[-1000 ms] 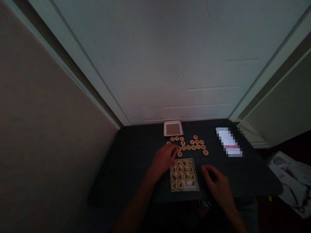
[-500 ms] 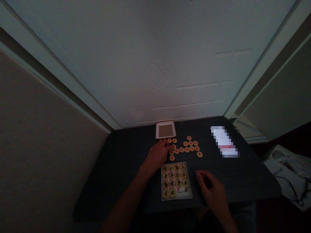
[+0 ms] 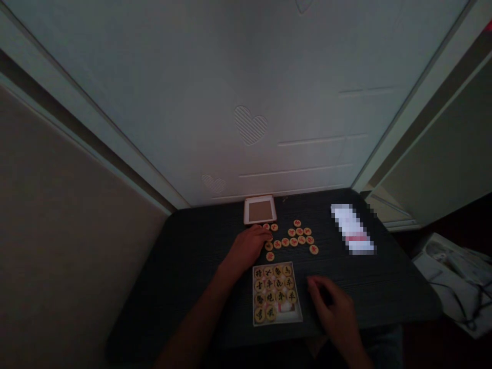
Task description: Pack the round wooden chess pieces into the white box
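Round wooden xiangqi pieces with red characters lie in a loose pattern on the dark table. My left hand (image 3: 249,248) reaches over the left end of them, fingers bent down onto a xiangqi piece (image 3: 269,237) that is partly covered. Just below its fingertips is another red piece (image 3: 269,246). A shallow square box (image 3: 298,313) nearer to me holds rows of pieces with black characters; its lower right corner shows a pink and white bottom. Right of the box, my right hand (image 3: 334,302) rests with thumb and forefinger together; anything between them is too dark to make out.
A box lid (image 3: 260,198) with a brown inside lies at the table's back edge, against a white panel (image 3: 307,102). A blurred white item (image 3: 352,230) lies at the right of the table (image 3: 184,256). Cables and a white object (image 3: 453,287) are beyond the right edge.
My left fingers have drawn in, and the piece under them has shifted slightly left. My right hand stays beside the box. The view has tilted up a little.
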Available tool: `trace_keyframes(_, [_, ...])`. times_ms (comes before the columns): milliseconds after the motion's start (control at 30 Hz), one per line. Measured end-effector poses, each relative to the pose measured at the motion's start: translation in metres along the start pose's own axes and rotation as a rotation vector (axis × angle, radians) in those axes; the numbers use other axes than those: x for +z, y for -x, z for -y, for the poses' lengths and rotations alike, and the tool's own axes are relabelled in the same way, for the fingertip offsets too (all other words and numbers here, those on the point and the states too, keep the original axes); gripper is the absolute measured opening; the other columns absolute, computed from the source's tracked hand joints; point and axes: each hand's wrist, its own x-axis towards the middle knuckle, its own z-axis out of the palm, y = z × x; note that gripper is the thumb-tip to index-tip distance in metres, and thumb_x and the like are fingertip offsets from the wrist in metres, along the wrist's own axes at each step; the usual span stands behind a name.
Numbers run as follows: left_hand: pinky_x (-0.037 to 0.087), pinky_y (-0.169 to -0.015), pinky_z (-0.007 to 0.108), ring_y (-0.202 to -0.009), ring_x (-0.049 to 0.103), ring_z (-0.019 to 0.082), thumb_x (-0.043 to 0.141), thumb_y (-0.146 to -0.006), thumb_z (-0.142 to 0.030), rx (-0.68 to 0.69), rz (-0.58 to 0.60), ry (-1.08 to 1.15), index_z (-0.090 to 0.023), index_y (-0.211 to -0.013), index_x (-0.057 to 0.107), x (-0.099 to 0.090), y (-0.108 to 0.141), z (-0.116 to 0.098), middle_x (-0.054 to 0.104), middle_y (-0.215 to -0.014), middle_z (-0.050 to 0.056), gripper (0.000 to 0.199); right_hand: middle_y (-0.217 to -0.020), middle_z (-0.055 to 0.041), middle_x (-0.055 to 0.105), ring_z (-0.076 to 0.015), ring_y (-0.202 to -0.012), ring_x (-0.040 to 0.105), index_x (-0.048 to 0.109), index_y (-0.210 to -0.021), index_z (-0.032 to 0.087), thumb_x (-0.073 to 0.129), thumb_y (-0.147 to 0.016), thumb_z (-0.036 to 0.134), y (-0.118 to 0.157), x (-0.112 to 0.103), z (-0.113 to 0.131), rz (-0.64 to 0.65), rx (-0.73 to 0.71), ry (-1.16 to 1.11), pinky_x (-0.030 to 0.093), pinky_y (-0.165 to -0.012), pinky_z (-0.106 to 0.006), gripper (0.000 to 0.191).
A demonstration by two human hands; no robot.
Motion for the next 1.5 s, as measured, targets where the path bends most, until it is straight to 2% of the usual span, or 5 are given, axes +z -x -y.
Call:
trace_keyframes(700, [0.053,-0.097,0.035,-0.108,0.069,0.023,0.062,-0.097,-0.02,-0.063,-0.027,-0.029,-0.022,-0.107,0.074,0.002,0.0,0.002,0.075,-0.114,0.006,0.015,-0.093,-0.0038,0.079,-0.0218,-0.084,0.074,0.076,-0.097,0.025,0.057,-0.097,0.049,0.001,0.001,-0.001,0.029,0.004,0.003,0.058,-0.076,-0.029,0.031])
trace_keyframes(967, [0.054,-0.098,0.038,-0.109,0.068,0.022,0.064,-0.097,-0.027,-0.105,-0.156,0.09,-0.024,-0.119,0.067,-0.014,0.015,-0.006,0.071,-0.122,0.005,0.022,-0.094,-0.0049,0.079,-0.0224,-0.084,0.075,0.076,-0.097,0.024,0.058,-0.096,0.05,0.002,0.003,-0.005,0.015,0.009,-0.001,0.057,-0.076,-0.029,0.032])
trace_keyframes(1200, [0.058,-0.086,0.03,-0.092,0.069,0.016,0.068,-0.094,-0.026,-0.101,-0.295,0.487,-0.027,-0.126,0.066,-0.025,0.057,-0.037,0.066,-0.119,0.004,0.032,-0.093,-0.005,0.079,-0.0231,-0.086,0.074,0.076,-0.098,0.024,0.059,-0.096,0.048,0.003,0.0,0.005,0.033,0.034,-0.055,0.056,-0.076,-0.03,0.03])
trace_keyframes(1400, [0.058,-0.085,0.029,-0.087,0.07,0.015,0.075,-0.087,-0.021,-0.156,-0.261,0.756,-0.026,-0.113,0.074,-0.008,0.083,-0.074,0.067,-0.117,0.004,0.027,-0.102,-0.0052,0.077,-0.0234,-0.098,0.072,0.074,-0.104,0.025,0.062,-0.096,0.045,0.01,0.006,0.032,0.091,-0.008,-0.165,0.056,-0.084,-0.03,0.025])
trace_keyframes(1500, [0.057,-0.084,0.028,-0.089,0.071,0.018,0.08,-0.083,-0.023,-0.219,-0.264,0.861,-0.023,-0.102,0.076,0.003,0.088,-0.088,0.074,-0.102,0.003,0.019,-0.104,-0.0047,0.077,-0.022,-0.098,0.072,0.073,-0.106,0.025,0.063,-0.095,0.043,0.014,0.012,0.046,0.131,-0.028,-0.244,0.056,-0.086,-0.029,0.023])
